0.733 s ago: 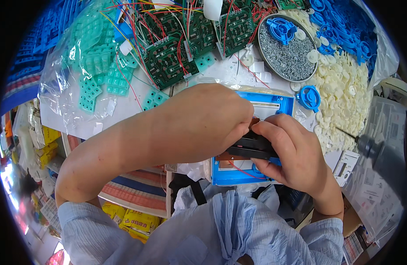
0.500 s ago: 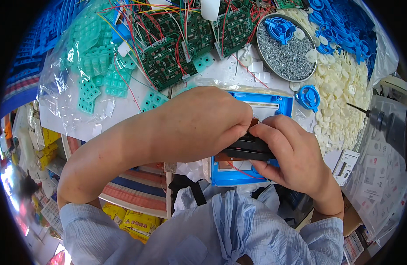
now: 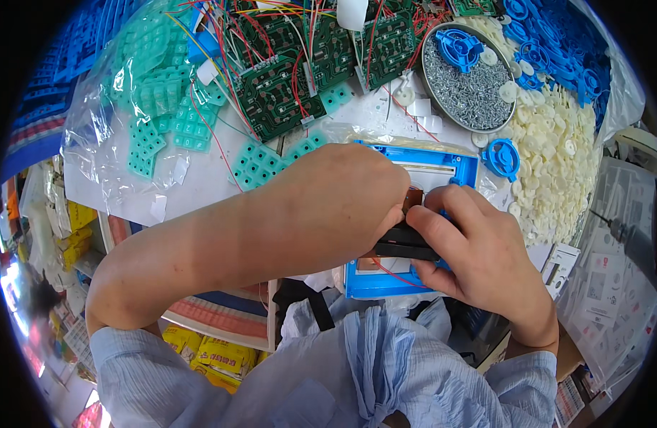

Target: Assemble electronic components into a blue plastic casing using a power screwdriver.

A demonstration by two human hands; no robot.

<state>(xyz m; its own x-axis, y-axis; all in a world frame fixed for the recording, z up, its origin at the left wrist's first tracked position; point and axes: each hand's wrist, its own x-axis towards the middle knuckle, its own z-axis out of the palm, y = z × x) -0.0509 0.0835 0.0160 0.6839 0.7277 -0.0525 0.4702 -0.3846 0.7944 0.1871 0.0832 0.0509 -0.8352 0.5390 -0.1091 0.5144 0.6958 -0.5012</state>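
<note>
Both hands meet over a blue plastic housing [image 3: 442,165] that lies on the desk [image 3: 200,189] just in front of the person's chest. The left hand [image 3: 342,207] lies curled over the housing, and its fingers close on a small black part [image 3: 407,242] from the left; the right hand [image 3: 478,246] closes on the same part from the right, thumb on top — so the part is pinched between both hands, probably to keep it steady and aligned above the housing. A brown piece [image 3: 414,196] shows just behind the fingers, and a thin red wire [image 3: 396,274] runs out below the part. The left hand hides most of the housing, so I cannot tell how the part sits inside it. Behind the hands lie green circuit boards [image 3: 285,85] with red and white wires, and to the left teal rubber keypads [image 3: 164,107], some in a clear bag. At the far right stands a round metal tray of small screws [image 3: 467,89] with a blue wheel [image 3: 458,46] on it; another blue wheel [image 3: 501,157] lies beside a heap of white plastic discs [image 3: 557,157], close to the right hand.
</note>
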